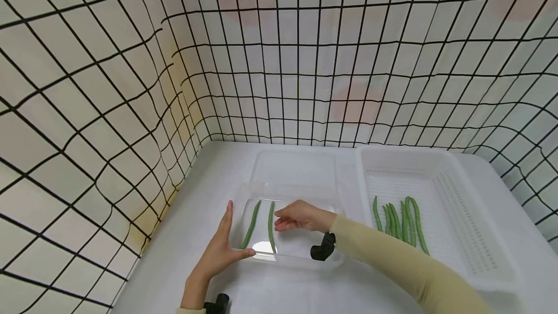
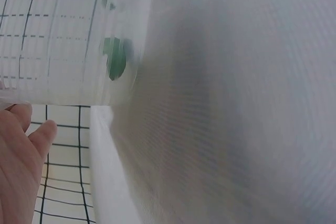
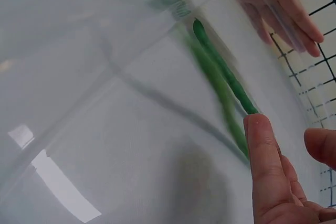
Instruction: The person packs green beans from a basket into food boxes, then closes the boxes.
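Observation:
A clear plastic container (image 1: 301, 257) holds two green beans, one bean (image 1: 251, 224) at the left and another bean (image 1: 271, 227) to its right, both lying lengthwise. My left hand (image 1: 220, 251) is spread at the near left corner, its thumb along the front rim and its straight fingers beside the left wall. Inside the container, my right hand (image 1: 301, 216) is just right of the second bean. In the right wrist view a gap separates thumb and index finger, with nothing between them; a blurred bean (image 3: 223, 98) passes behind the index fingertip.
To the right stands a white perforated basket (image 1: 457, 207) with several green beans (image 1: 403, 222). A clear lid-like sheet (image 1: 294, 166) lies behind the container. Black wire mesh (image 1: 305, 71) rises at the back and both sides of the white table (image 1: 174, 256).

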Motion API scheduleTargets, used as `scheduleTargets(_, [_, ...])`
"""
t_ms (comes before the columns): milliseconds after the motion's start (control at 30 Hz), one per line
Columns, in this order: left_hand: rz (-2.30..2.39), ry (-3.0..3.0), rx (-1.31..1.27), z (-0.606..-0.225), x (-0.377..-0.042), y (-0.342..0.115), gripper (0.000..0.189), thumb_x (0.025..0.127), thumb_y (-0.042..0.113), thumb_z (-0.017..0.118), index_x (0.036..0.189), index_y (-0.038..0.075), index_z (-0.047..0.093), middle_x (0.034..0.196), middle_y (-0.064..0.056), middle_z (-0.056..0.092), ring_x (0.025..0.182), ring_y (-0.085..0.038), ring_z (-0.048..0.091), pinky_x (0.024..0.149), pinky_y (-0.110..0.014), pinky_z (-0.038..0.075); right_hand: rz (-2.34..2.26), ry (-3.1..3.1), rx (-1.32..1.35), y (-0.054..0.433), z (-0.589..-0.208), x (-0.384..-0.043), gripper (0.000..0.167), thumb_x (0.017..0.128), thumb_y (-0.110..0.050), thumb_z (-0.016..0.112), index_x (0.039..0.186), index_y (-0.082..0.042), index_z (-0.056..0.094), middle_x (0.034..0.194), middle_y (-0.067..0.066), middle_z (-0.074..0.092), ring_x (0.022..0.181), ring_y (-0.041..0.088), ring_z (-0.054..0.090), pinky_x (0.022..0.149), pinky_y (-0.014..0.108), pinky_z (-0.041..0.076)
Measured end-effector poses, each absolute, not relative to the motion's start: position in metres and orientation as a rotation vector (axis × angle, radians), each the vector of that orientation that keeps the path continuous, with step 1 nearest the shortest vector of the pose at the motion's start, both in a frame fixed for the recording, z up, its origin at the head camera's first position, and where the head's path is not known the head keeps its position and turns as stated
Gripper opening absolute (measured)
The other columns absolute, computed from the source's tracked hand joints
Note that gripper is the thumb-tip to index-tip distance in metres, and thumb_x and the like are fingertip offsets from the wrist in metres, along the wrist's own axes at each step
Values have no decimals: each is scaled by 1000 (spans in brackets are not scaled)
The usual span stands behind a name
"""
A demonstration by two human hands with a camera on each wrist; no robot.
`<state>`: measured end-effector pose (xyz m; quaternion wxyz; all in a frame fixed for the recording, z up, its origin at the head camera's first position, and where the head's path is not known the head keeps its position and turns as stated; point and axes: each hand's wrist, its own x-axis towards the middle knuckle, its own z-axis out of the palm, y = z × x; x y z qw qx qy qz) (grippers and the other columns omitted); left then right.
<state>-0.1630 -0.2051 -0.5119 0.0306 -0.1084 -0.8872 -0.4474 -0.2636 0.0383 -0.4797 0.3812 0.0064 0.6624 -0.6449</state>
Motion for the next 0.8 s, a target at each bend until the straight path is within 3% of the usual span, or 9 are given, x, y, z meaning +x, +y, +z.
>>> scheduleTargets(400, [-1356,-2741,-359,-513,-164,-204,130,62,47,86,152,33,-6,158,0,2,141,-29,10,104,-61,20,-1633,1724,-102,84,-459,-258,39,93,-15,60,117,14,54,95,22,66,81,27,69,75,36,55])
scheduleTargets(567, [-1356,-2753,-356,-514,-163,-204,130,61,50,85,152,33,-7,158,1,1,141,-30,10,104,-62,20,-1683,1771,-133,122,-438,-264,39,95,-21,60,117,10,55,104,25,65,85,27,68,77,38,54])
scheduleTargets(800, [-1362,-2730,-359,-513,-162,-204,130,62,50,85,152,31,-7,158,3,1,141,-31,9,103,-63,20,-1727,1915,-107,197,-419,-278,55,97,-27,56,129,15,43,104,18,64,86,22,67,80,36,53])
